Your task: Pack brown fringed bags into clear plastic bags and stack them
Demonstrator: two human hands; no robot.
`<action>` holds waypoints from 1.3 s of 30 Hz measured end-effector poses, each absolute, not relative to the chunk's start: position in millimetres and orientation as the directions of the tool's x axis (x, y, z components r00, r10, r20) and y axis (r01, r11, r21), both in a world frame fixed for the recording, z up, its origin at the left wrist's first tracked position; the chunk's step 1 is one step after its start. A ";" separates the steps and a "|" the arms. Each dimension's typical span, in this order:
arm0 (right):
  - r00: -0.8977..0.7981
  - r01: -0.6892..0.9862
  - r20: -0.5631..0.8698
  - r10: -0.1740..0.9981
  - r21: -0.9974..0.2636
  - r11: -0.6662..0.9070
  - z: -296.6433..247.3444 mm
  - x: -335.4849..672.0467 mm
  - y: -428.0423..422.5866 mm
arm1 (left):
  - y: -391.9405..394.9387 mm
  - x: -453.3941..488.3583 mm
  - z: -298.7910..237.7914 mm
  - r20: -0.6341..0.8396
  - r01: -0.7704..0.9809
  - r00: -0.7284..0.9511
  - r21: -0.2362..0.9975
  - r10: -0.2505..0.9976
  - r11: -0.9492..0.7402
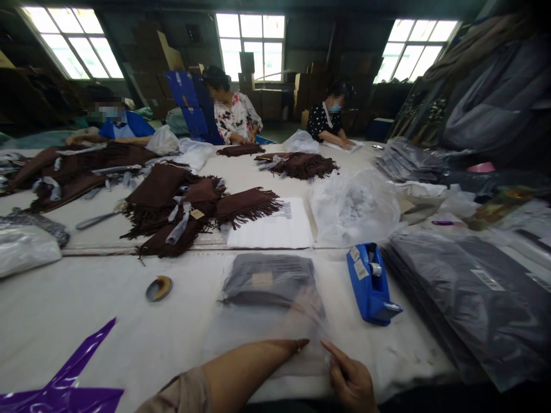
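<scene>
A clear plastic bag (258,332) lies flat on the white table (86,310) in front of me, with a folded dark grey garment (267,278) in its far end. My left hand (307,312) is pushed into the bag's open end and shows only dimly through the plastic, so its fingers are unclear. My right hand (350,381) sits at the bag's near right edge, fingers curled and thumb pressed on the plastic, holding the opening.
A blue tape dispenser (370,284) stands right of the bag, beside stacked bagged dark garments (469,298). Brown fringed scarves (181,206), a white sheet (275,226) and a crumpled clear bag (353,206) lie beyond. A purple strip (73,378) lies near left. Three people work at the far side.
</scene>
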State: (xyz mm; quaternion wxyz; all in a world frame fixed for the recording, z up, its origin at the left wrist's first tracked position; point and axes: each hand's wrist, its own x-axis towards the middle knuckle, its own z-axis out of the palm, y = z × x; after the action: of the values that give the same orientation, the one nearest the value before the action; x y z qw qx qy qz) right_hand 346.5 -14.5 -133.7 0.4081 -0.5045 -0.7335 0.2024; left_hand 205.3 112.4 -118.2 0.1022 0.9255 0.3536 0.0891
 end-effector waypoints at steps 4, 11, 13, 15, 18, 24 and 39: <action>-0.154 0.599 0.319 0.935 -0.722 0.345 -138.1 346.7 -18.1 | 121.8 212.4 -116.1 0.075 0.741 0.627 0.248 0.775 -0.624; 0.100 0.729 0.228 0.969 -0.680 0.085 -140.7 356.1 -22.7 | 30.4 93.5 -55.2 0.260 0.415 0.855 0.180 0.450 -0.892; 0.054 0.767 0.308 0.950 -0.622 0.159 -132.6 357.1 -14.8 | 9.5 50.4 -31.6 0.336 0.360 0.862 0.119 0.379 -0.925; -0.003 0.796 0.394 0.919 -0.556 0.241 -122.9 356.8 -3.4 | 1.6 17.8 -20.0 0.368 0.536 0.776 0.045 0.513 -0.843; -0.193 0.778 0.431 0.881 -0.481 0.405 -112.0 358.7 13.2 | 6.1 -14.7 -32.6 0.354 0.830 0.504 0.053 0.788 -0.555; -0.750 0.562 0.042 0.661 -0.487 0.669 -108.2 372.0 27.3 | 16.9 -49.8 -80.5 0.184 0.727 0.643 0.160 0.743 -0.668; -0.648 0.667 -0.213 0.732 -0.622 0.409 -64.9 352.0 39.6 | 12.5 -39.3 -119.1 0.123 0.704 0.667 0.217 0.734 -0.676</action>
State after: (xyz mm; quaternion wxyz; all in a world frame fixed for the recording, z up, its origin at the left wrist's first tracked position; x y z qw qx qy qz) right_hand 352.0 39.6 -64.9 0.0460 -0.4173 -0.8382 0.3481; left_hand -39.3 12.5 -119.1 0.0754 0.9099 0.3953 0.1004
